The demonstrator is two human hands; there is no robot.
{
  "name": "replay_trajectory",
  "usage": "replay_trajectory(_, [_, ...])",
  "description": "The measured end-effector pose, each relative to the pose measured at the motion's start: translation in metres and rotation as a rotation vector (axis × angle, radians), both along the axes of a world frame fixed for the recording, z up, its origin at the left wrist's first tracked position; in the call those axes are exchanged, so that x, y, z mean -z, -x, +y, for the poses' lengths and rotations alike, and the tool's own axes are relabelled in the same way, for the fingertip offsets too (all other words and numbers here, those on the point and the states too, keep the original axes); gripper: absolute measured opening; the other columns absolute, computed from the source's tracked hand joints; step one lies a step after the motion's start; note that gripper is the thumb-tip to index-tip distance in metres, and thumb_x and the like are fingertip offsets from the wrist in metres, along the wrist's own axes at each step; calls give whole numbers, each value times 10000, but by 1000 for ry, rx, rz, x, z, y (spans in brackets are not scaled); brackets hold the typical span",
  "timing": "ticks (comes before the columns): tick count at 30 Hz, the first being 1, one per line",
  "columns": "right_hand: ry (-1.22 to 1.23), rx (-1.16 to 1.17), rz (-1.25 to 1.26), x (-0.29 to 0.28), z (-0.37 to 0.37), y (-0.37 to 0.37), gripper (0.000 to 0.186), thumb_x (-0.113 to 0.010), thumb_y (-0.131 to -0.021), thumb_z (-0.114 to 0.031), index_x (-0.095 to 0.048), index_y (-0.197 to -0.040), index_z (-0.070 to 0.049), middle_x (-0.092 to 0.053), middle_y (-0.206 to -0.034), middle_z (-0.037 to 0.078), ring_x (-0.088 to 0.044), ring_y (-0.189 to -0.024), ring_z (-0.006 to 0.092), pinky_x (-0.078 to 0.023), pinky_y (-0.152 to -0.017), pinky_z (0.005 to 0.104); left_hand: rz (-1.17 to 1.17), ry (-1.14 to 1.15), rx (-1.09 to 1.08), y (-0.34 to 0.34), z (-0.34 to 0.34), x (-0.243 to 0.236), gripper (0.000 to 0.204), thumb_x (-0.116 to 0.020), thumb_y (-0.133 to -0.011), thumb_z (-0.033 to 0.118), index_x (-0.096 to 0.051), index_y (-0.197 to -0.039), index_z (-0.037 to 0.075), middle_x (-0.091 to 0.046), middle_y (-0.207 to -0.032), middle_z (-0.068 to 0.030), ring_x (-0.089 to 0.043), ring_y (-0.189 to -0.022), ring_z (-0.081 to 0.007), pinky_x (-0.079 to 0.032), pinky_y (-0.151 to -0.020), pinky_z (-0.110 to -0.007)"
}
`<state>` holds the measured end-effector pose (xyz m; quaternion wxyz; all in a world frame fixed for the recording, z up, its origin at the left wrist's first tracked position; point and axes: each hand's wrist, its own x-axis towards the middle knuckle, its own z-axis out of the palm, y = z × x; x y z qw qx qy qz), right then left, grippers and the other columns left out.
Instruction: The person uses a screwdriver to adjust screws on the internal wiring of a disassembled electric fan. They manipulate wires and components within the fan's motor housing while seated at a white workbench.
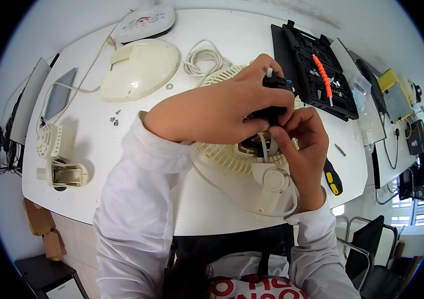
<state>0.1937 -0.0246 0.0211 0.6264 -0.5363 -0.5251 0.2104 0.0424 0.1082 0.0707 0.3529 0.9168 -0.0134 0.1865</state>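
Note:
A cream electric fan head lies on the white table, its round grille (224, 158) spreading out under my hands. At its middle sits the black fan motor (278, 83), with a small white knob on top. My left hand (244, 102) reaches across from the left, its fingers closed around the motor. Close against it, my right hand (306, 142) has thumb and fingers bent together at the motor's near side; what they pinch is hidden. Below the fingers, the cream neck joint (274, 180) points toward me, and a white cable (292, 203) loops past it.
At the far left stand a cream fan base (144, 70) and loose screws (115, 121). A cream motor cover (60, 142) is nearer left. On the right are a black tool case (321, 74), an orange flexible shaft (322, 74) and a black-and-yellow screwdriver handle (332, 178). Coiled cable (206, 61) lies behind.

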Motion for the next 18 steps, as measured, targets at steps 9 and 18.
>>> replay_trajectory(9, [0,21,13,0,-2,1,212,-746,-770,14,-553,-848,-26,-591,-767,5,-556,-663,55,-458,-591,195,26,89,-39,-2,-5,-5,173,-576,-792,-7,-590,-933,93,-393,-1249,-119,-564,-842,-254,-461,-732,-343])
replay_trajectory(18, [-69,68,-74,4,-1,8,191,-716,-790,34,-543,-857,-16,-598,-813,18,-567,-681,66,-481,-626,214,-25,56,23,0,3,6,209,-615,-826,44,-562,-1023,90,-359,-1283,-105,-563,-871,-263,-458,-761,-353])
